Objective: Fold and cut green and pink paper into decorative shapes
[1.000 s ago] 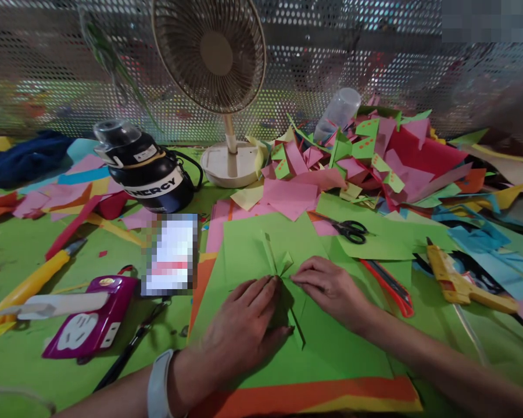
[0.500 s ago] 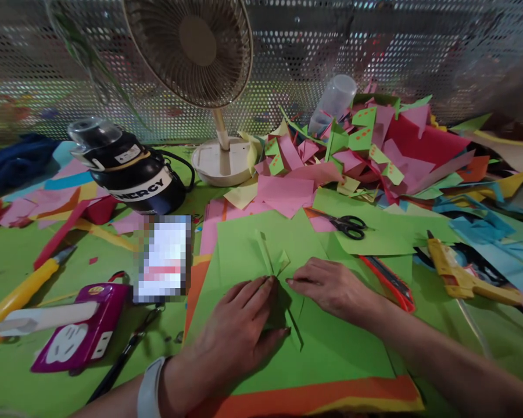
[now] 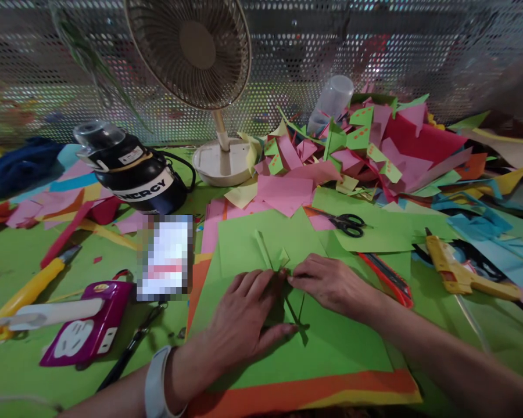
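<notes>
Currently: both hands at a small green paper piece

Left hand (image 3: 244,322) lies low over the sheet, fingers together, thumb spread apart, fingertips at the piece; can't tell if they pinch it. Right hand (image 3: 331,284) is drawn in narrow, fingertips at or just beside the same spot; grip hidden too. The folded green strip (image 3: 264,249) pokes out beyond the left fingertips, with a small folded tip (image 3: 283,257) beside it, all above the big green sheet (image 3: 331,354). Step in hand, my read from here: fine fingertip shaping or joining. Next move probably calls for a steady left hand and a light, exact right pinch, no crushing.

Outward: orange sheet (image 3: 309,390) under the green; scissors (image 3: 351,225), red cutter (image 3: 387,280) and yellow glue gun (image 3: 451,270) off right; black bottle (image 3: 135,174) left; fan (image 3: 197,44) behind; scrap pile (image 3: 353,151) back right.
</notes>
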`<state>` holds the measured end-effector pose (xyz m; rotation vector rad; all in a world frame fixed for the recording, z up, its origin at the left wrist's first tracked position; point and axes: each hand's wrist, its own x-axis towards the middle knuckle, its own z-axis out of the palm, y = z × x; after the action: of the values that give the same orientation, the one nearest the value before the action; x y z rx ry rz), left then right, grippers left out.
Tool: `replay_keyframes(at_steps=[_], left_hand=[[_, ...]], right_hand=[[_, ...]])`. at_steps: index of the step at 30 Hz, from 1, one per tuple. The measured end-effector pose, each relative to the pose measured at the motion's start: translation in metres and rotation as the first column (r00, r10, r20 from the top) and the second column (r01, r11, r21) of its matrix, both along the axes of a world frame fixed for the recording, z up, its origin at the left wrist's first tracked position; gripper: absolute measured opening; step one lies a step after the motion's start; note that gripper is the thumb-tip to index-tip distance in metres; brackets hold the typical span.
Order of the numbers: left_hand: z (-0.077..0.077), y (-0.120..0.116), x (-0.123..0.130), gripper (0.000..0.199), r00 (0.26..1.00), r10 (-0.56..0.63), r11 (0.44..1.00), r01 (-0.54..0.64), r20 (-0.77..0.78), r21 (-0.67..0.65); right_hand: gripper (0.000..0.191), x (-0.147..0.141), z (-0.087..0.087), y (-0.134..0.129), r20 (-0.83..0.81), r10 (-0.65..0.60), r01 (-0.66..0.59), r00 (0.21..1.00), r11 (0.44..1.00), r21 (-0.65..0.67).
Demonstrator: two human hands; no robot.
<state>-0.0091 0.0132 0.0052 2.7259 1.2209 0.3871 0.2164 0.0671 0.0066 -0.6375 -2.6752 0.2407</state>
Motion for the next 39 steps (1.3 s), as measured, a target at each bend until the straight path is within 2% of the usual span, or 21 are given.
replay_keyframes(at_steps=[4, 7, 9, 11, 12, 13, 14, 15, 16, 17, 18, 19, 23, 31, 39], left_hand=[[0.000, 0.003, 0.002, 0.074, 0.999, -0.021, 1.000, 0.021, -0.038, 0.014], [0.000, 0.003, 0.003, 0.074, 0.999, -0.014, 1.000, 0.015, -0.051, 0.022], [-0.001, 0.003, 0.003, 0.074, 0.999, -0.013, 1.000, 0.014, -0.050, 0.028], [-0.002, 0.002, 0.003, 0.076, 0.999, -0.010, 0.999, 0.012, -0.050, 0.034], [-0.002, 0.002, 0.003, 0.077, 0.999, -0.007, 0.999, 0.009, -0.050, 0.034], [-0.002, 0.002, 0.003, 0.078, 0.999, -0.005, 1.000, 0.007, -0.051, 0.030], [-0.001, 0.002, 0.003, 0.078, 0.999, -0.004, 1.000, 0.006, -0.050, 0.025], [-0.001, 0.002, 0.003, 0.077, 0.999, -0.005, 1.000, 0.006, -0.049, 0.021], [0.000, 0.002, 0.003, 0.075, 0.999, -0.005, 1.000, 0.006, -0.050, 0.018], [0.000, 0.002, 0.004, 0.072, 0.999, -0.008, 1.000, 0.009, -0.051, 0.015], [0.001, 0.002, 0.004, 0.070, 0.998, -0.011, 1.000, 0.012, -0.055, 0.012], [0.002, 0.003, 0.004, 0.070, 0.998, -0.017, 1.000, 0.017, -0.059, 0.008], [0.003, 0.003, 0.004, 0.071, 0.998, -0.024, 1.000, 0.024, -0.064, 0.003], [0.001, 0.003, 0.003, 0.071, 0.996, -0.006, 1.000, 0.008, -0.092, 0.021], [0.002, 0.003, 0.003, 0.067, 0.995, -0.018, 1.000, 0.021, -0.099, 0.023]], right_hand=[[0.020, 0.000, 0.003, 0.000, 0.043, -0.007, 0.006, 0.999, 1.000, 0.022], [0.024, 0.002, 0.012, -0.004, 0.063, 0.000, 0.000, 0.998, 1.000, 0.005], [0.025, 0.004, 0.021, -0.006, 0.033, -0.044, 0.045, 0.998, 0.998, -0.053], [0.021, 0.004, 0.031, -0.006, -0.024, -0.169, 0.161, 0.985, 0.965, -0.206], [0.017, 0.002, 0.034, -0.005, -0.029, -0.270, 0.244, 0.962, 0.908, -0.341], [0.017, 0.001, 0.036, -0.003, 0.003, -0.376, 0.327, 0.927, 0.800, -0.503], [0.023, -0.002, 0.036, 0.000, 0.077, -0.460, 0.390, 0.885, 0.640, -0.662], [0.032, -0.005, 0.035, 0.003, 0.176, -0.496, 0.426, 0.850, 0.453, -0.783], [0.040, -0.009, 0.032, 0.006, 0.274, -0.484, 0.442, 0.831, 0.275, -0.854], [0.046, -0.013, 0.029, 0.008, 0.343, -0.448, 0.444, 0.826, 0.141, -0.885], [0.050, -0.016, 0.025, 0.011, 0.381, -0.408, 0.442, 0.830, 0.064, -0.895], [0.052, -0.019, 0.021, 0.012, 0.399, -0.380, 0.442, 0.835, 0.031, -0.896], [0.056, -0.023, 0.014, 0.015, 0.406, -0.362, 0.444, 0.839, 0.027, -0.895], [0.047, -0.020, 0.006, 0.018, 0.333, -0.340, 0.348, 0.879, -0.020, -0.937], [0.040, -0.017, 0.012, 0.017, 0.361, -0.348, 0.376, 0.865, -0.025, -0.926]])
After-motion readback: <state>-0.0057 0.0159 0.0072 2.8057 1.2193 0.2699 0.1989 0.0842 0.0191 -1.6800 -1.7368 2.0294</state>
